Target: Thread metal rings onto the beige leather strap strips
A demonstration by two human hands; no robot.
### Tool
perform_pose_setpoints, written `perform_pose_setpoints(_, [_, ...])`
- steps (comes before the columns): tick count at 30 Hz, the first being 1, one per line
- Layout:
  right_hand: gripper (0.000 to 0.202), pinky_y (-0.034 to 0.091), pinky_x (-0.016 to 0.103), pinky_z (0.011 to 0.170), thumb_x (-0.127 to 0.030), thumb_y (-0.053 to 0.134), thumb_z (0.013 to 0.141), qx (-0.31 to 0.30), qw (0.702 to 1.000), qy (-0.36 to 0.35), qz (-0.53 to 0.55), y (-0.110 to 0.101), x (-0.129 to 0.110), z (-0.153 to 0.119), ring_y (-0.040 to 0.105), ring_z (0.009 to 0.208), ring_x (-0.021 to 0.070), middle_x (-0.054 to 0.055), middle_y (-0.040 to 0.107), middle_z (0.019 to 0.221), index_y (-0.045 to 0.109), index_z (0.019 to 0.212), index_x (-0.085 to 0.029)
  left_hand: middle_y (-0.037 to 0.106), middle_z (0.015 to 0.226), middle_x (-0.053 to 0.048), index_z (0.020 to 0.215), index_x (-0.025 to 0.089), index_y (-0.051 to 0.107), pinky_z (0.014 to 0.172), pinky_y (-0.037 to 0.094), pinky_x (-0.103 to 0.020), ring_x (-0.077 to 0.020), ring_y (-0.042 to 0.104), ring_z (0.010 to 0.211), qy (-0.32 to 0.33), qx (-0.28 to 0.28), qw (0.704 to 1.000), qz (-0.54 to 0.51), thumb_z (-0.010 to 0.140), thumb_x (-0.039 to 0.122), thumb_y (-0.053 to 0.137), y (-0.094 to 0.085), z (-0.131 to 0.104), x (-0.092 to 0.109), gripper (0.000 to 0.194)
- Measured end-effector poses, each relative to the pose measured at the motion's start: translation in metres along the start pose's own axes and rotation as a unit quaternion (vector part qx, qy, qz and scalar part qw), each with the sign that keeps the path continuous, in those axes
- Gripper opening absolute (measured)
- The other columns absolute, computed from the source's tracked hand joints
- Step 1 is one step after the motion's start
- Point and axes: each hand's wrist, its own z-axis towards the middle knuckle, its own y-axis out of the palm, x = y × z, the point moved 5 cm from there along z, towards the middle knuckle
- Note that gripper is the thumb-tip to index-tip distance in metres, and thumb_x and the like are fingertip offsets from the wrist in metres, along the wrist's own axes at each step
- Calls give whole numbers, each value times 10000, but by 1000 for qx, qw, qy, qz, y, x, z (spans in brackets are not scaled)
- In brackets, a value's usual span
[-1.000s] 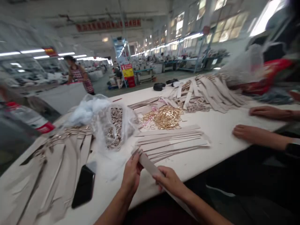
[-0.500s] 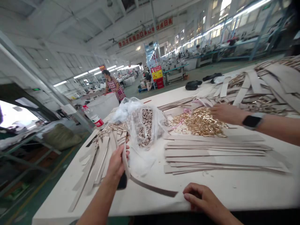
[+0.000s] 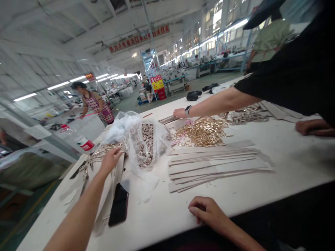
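Observation:
My left hand (image 3: 111, 160) lies over the pile of pale strap pieces with metal fittings (image 3: 101, 202) at the left of the table, its fingers stretched out across the straps' upper ends. By the table's front edge, my right hand (image 3: 205, 209) rests with fingers curled in; nothing shows in them. Close to my left forearm is a black phone (image 3: 119, 205). A clear plastic bag (image 3: 159, 139) of small pale loops stands beyond. Flat beige strips (image 3: 209, 167) lie in a row on the right, behind them a heap of gold metal buckles (image 3: 206, 130).
A co-worker's arm with a watch (image 3: 187, 111) reaches across from the right to thin strips at the back. Another hand (image 3: 314, 127) rests at the right. A bottle with a red label (image 3: 85, 142) stands at the left edge. Black objects (image 3: 193, 95) lie at the far edge.
My left hand has moved from holding up a strap to the pile; the hanging strap tail no longer shows. The co-worker's watch arm has reached farther left. The view has turned right.

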Motion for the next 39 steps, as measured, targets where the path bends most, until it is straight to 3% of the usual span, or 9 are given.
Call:
perform_pose_setpoints(4, [175, 403, 184, 459, -303, 580, 770, 6, 1000, -5, -1, -3, -4, -2, 551, 492, 100, -23, 558, 553, 641, 763, -139, 699, 1031, -62, 991, 207, 669, 860, 459, -304, -205, 627, 910, 74, -104, 989, -75, 824, 328, 493, 95, -37, 70, 271])
perform_pose_setpoints(8, [162, 410, 182, 449, -288, 592, 761, 19, 1000, -6, 6, -5, -7, -2, 545, 465, 93, -26, 558, 546, 647, 750, -137, 704, 1037, -41, 999, 250, 684, 897, 442, -301, -205, 617, 963, 141, -190, 964, -119, 842, 314, 489, 160, -56, 142, 258])
perform_pose_setpoints(12, [160, 403, 175, 443, -279, 595, 757, 26, 1000, -6, 9, -7, -7, -1, 539, 447, 85, -30, 553, 528, 652, 751, -130, 647, 1155, -71, 1084, 239, 649, 952, 393, -351, -248, 546, 1090, 149, -216, 960, -93, 811, 303, 548, 196, -46, 177, 298])
perform_pose_setpoints(17, [152, 384, 163, 412, -273, 596, 747, 23, 999, 4, 42, -8, -5, 0, 519, 420, 75, -42, 526, 506, 637, 742, -126, 666, 1019, -107, 1123, 173, 614, 801, 454, -341, -241, 614, 878, 114, -242, 963, -42, 750, 357, 631, 215, -19, 173, 417])
perform_pose_setpoints(22, [136, 391, 157, 414, -249, 595, 735, 33, 998, -5, 48, -9, -3, 0, 531, 431, 74, -42, 526, 524, 641, 745, -121, 608, 1101, -110, 1132, 181, 578, 846, 423, -338, -230, 573, 994, 111, -210, 971, 8, 847, 277, 498, 216, 7, 177, 312])
perform_pose_setpoints(27, [132, 369, 152, 382, -241, 592, 718, 40, 997, 1, 70, -6, 4, 2, 528, 411, 78, -42, 530, 508, 632, 738, -117, 622, 1035, -114, 912, 174, 621, 816, 423, -352, -276, 554, 1007, 129, -199, 971, 39, 660, 153, 687, 213, 19, 194, 262])
perform_pose_setpoints(34, [154, 440, 214, 412, -270, 562, 771, 73, 997, -28, -9, -23, -2, 3, 553, 431, 116, -7, 564, 539, 628, 751, -132, 655, 914, -95, 887, 221, 606, 897, 391, -371, -250, 570, 949, 166, -104, 980, -11, 851, 240, 485, 150, 4, 200, 128])
perform_pose_setpoints(36, [154, 514, 268, 553, -249, 538, 821, 178, 958, -166, -152, -48, -37, -10, 626, 599, 154, 52, 638, 697, 653, 802, -149, 666, 976, -99, 900, 239, 634, 942, 375, -366, -253, 563, 993, 170, -68, 977, -107, 843, 288, 513, 117, -10, 199, 142])
perform_pose_setpoints(39, [276, 471, 389, 912, -208, 545, 848, 327, 802, -347, -360, -77, -100, -40, 581, 1059, 233, 111, 639, 1097, 613, 1115, -207, 703, 920, -82, 823, 252, 706, 923, 404, -320, -242, 599, 936, 165, -58, 933, -314, 712, 249, 696, 66, -39, 205, 111])
